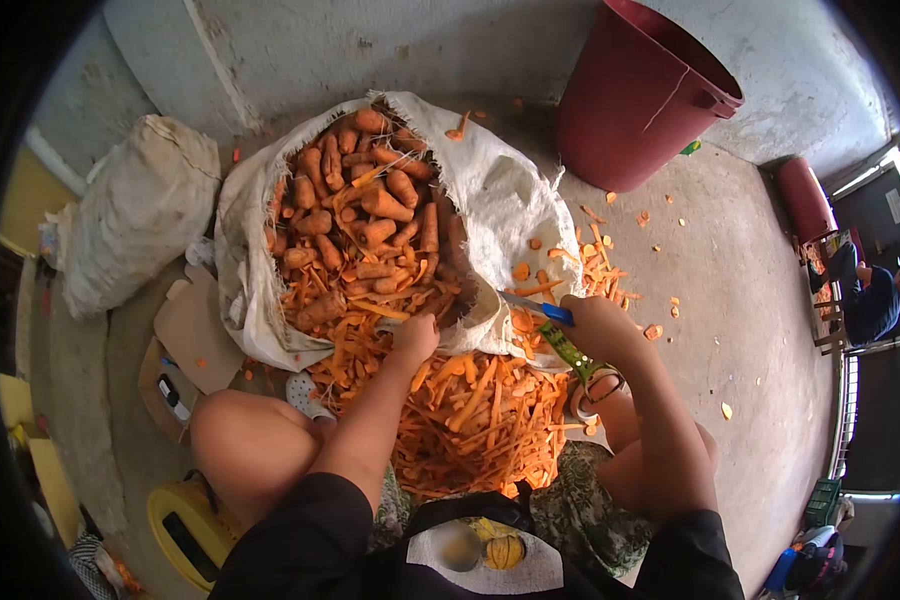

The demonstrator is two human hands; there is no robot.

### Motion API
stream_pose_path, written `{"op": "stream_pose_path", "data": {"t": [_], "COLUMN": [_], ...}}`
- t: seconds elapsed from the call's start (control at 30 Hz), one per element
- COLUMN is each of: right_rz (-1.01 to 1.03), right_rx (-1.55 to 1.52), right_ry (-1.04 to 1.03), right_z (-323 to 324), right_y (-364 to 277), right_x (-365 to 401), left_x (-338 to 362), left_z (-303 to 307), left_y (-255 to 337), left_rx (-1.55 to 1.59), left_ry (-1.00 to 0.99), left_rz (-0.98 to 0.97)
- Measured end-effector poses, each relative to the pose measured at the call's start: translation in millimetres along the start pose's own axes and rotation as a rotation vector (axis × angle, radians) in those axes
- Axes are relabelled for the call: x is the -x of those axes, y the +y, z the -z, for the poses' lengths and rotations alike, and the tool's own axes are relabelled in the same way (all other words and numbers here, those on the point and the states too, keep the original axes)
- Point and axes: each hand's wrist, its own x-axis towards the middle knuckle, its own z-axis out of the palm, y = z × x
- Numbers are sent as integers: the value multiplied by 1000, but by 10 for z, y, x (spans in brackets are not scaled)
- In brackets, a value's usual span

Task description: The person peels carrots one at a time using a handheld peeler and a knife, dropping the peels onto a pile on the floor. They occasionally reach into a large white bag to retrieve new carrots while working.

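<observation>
My right hand [598, 325] is closed round a knife with a blue handle [557, 315], its thin blade [520, 301] pointing left over the sack's folded edge. Below that hand a green patterned strip [567, 352] shows; its kind is unclear. My left hand [415, 338] is closed, fingers curled down at the sack's mouth, and what it holds is hidden. In front of it an open white woven sack [245, 280] is full of carrots [378, 203]. A heap of carrot peelings [485, 425] lies between my legs, right below both hands.
A red bin [620, 115] stands at the back right by the wall. To the left are a full white sack [142, 215], cardboard [198, 335] and a yellow container [185, 535]. Carrot scraps dot the floor on the right. A person [872, 300] is at the far right.
</observation>
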Motion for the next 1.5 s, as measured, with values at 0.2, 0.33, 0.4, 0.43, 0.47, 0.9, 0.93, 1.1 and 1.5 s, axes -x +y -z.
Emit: {"op": "stream_pose_path", "data": {"t": [0.2, 0.33, 0.4, 0.43, 0.47, 0.9, 0.93, 1.1, 1.5], "right_rz": [-13, -62, -55, -47, -47, -57, -34, -5, 8], "right_rx": [-58, -36, -39, -43, -45, -66, -58, -33, -16], "right_ry": [16, 5, 11, 18, 14, -32, -29, -30, -60], "right_z": [-126, -172, -199, -209, -214, -219, -238, -230, -256], "right_y": [193, 276, 326, 351, 371, 283, 271, 181, 73], "right_x": [-27, -13, -12, -15, -25, -95, -96, -121, -240], "left_x": [-120, -276, -280, -281, -310, -178, -169, -486, -304], "left_z": [140, 108, 89, 85, 74, 449, 445, 40, 242], "left_y": [-36, -138, -153, -158, -150, -603, -725, -1836, -1654], "left_rx": [159, 1, -21, -44, -45, 515, 452, 1315, 1471], "left_ry": [-25, -126, -154, -181, -184, 307, 477, 825, 1265], "left_rz": [100, 264, 273, 282, 285, 386, 379, 728, 771]}}
